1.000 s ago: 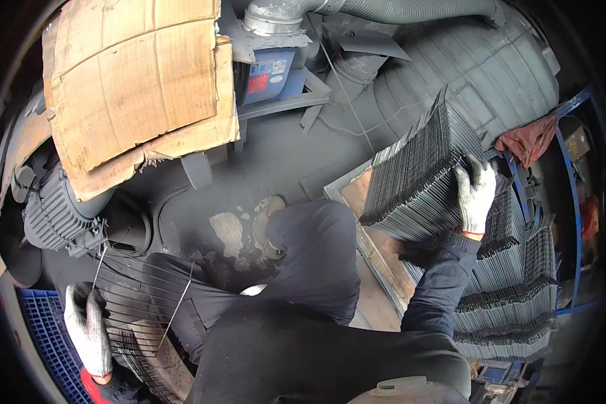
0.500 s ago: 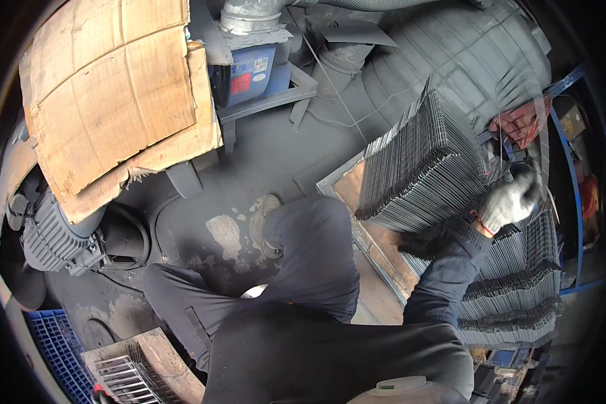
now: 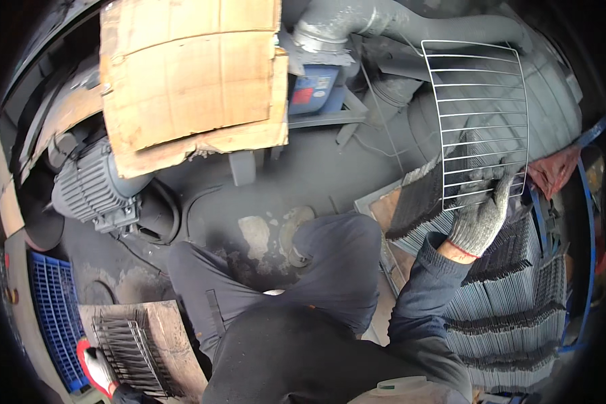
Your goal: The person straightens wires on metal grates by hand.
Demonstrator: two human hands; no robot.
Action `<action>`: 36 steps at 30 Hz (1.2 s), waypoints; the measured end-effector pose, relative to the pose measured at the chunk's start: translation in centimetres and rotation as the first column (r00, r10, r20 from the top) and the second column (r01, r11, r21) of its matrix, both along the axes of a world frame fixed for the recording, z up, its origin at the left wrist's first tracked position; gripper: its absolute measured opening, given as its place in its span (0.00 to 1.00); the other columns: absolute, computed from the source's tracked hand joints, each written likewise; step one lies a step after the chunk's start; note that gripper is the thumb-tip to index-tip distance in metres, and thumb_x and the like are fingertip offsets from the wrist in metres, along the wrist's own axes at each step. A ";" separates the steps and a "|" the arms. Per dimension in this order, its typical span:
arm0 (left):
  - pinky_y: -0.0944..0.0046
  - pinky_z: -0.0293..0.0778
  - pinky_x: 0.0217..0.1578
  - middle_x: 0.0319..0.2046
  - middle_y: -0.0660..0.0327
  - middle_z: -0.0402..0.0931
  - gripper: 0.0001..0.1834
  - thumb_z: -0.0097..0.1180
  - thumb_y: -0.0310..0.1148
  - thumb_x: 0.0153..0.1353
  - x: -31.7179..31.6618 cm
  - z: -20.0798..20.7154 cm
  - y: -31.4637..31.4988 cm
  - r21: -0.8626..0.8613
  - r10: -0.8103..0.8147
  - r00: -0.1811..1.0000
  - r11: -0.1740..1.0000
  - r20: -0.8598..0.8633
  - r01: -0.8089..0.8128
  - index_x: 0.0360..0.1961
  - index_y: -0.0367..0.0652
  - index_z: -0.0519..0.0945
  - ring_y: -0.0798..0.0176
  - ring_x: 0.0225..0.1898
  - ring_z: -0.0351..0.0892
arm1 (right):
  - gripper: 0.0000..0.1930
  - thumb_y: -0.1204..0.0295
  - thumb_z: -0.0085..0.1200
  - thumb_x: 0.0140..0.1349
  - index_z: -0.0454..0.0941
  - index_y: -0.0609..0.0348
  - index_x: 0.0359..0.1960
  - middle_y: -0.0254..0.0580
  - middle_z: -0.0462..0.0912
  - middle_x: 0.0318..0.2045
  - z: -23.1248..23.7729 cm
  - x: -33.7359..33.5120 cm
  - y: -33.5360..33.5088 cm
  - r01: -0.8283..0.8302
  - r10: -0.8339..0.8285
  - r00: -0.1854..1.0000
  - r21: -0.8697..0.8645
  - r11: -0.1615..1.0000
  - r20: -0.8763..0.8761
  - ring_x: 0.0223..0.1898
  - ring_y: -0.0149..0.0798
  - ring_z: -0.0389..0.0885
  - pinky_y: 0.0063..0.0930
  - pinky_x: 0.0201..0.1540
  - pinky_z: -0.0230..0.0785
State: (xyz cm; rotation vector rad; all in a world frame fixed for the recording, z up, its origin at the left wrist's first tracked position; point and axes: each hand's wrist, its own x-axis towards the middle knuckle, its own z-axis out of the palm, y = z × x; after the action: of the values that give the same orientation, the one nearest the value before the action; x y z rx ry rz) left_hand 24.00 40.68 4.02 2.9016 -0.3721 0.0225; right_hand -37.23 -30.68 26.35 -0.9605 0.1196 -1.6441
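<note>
My right hand (image 3: 481, 214), in a grey knit glove, grips the lower edge of a wire rack (image 3: 483, 126). The rack is a bright, slightly curved metal frame with parallel crossbars, and it stands raised above tightly packed racks (image 3: 491, 306) on my right. At the lower left, my left hand (image 3: 99, 370) wears a white glove with red on it. Its fingers look apart, and it is beside several dark wire racks (image 3: 129, 347) lying on a brown cardboard sheet (image 3: 175, 330). Nothing shows in that hand, though its fingertips are small in view.
A large cardboard piece (image 3: 195, 74) is at the upper left, above a grey motor (image 3: 101, 185). Blue plastic grating (image 3: 54, 310) lies at the far left. Beyond the racks are a grey duct (image 3: 411, 27), a red cloth (image 3: 555, 172) and a blue metal frame (image 3: 589, 222).
My right hand has lifted one wire rack up from the packed racks. My left hand has come into view beside the lower-left racks. The whole view has shifted, with the surroundings now farther right.
</note>
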 end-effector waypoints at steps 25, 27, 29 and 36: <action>0.50 0.80 0.58 0.57 0.43 0.80 0.35 0.70 0.33 0.62 -29.0 13.9 -50.6 -0.842 -0.910 0.340 -0.019 0.238 0.539 0.70 0.36 0.73 0.40 0.58 0.83 | 0.24 0.53 0.47 0.83 0.79 0.59 0.66 0.44 0.89 0.53 -14.7 17.4 10.4 -0.389 0.441 0.895 0.606 0.694 0.068 0.48 0.40 0.89 0.37 0.56 0.83; 0.50 0.80 0.58 0.57 0.43 0.80 0.35 0.69 0.33 0.63 -29.2 14.2 -50.8 -0.853 -0.924 0.319 -0.016 0.213 0.521 0.70 0.35 0.73 0.39 0.58 0.83 | 0.24 0.53 0.47 0.83 0.80 0.59 0.65 0.45 0.89 0.53 -15.7 17.3 10.6 -0.407 0.473 0.880 0.588 0.699 0.047 0.46 0.42 0.89 0.37 0.51 0.84; 0.45 0.78 0.57 0.54 0.46 0.80 0.33 0.65 0.42 0.66 -29.4 14.1 -51.1 -0.845 -0.900 0.359 -0.021 0.249 0.534 0.69 0.42 0.74 0.40 0.55 0.82 | 0.24 0.52 0.47 0.83 0.80 0.59 0.64 0.45 0.89 0.52 -16.2 17.4 10.6 -0.369 0.422 0.903 0.645 0.669 0.078 0.45 0.42 0.90 0.37 0.50 0.84; 0.44 0.78 0.56 0.53 0.47 0.80 0.34 0.65 0.43 0.66 -29.1 14.4 -51.1 -0.843 -0.898 0.346 -0.049 0.272 0.535 0.70 0.42 0.73 0.40 0.54 0.82 | 0.23 0.52 0.47 0.83 0.83 0.58 0.59 0.45 0.91 0.46 -14.7 18.2 11.9 -0.340 0.402 0.912 0.703 0.625 0.084 0.44 0.42 0.90 0.38 0.50 0.84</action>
State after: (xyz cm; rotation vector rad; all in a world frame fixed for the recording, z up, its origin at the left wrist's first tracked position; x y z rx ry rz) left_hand -5.06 -10.40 18.42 1.2538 -1.3879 -0.4157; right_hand -19.08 -18.82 11.67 -0.4013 0.5382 -1.0170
